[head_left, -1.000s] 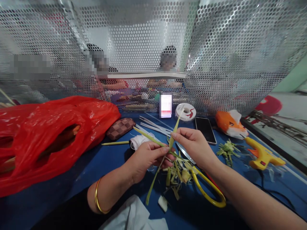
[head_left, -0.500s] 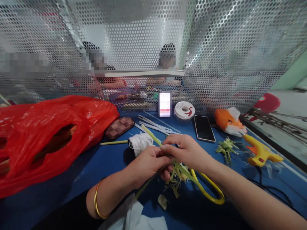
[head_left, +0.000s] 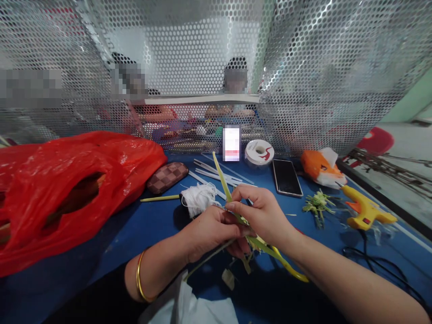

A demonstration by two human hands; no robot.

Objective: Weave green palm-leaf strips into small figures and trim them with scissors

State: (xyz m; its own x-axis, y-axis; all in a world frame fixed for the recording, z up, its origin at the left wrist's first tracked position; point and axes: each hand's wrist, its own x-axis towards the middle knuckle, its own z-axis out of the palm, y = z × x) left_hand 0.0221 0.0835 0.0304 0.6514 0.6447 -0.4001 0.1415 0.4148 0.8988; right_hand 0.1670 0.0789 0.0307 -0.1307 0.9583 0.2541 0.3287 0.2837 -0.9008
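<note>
A pale yellow-green leaf strip (head_left: 221, 175) rises upright from between my hands, tapering to a point. My right hand (head_left: 261, 211) pinches it between thumb and fingertips. Just below, my left hand (head_left: 219, 229) is closed around the strip's lower part, with more green strips trailing out under both wrists. Beneath the hands lie leaf scraps, partly hidden, and a loose dry scrap (head_left: 228, 279). A curved yellow handle-like piece (head_left: 293, 272) shows below my right wrist; the rest of it is covered. Beside my left hand sits a bundle of white thread (head_left: 200, 198).
A red plastic bag (head_left: 124, 153) and a checkered case (head_left: 168, 177) lie on the left. Behind are white strips (head_left: 216, 174), a ribbon spool (head_left: 259, 153) and a phone (head_left: 287, 178). On the right are a tissue pack (head_left: 322, 166), green trimmings (head_left: 319, 204) and a yellow glue gun (head_left: 366, 209).
The leaf strip's tip has swung up and to the right and now stands more upright. Both hands have shifted slightly rightward, and my right forearm covers more of the yellow loop.
</note>
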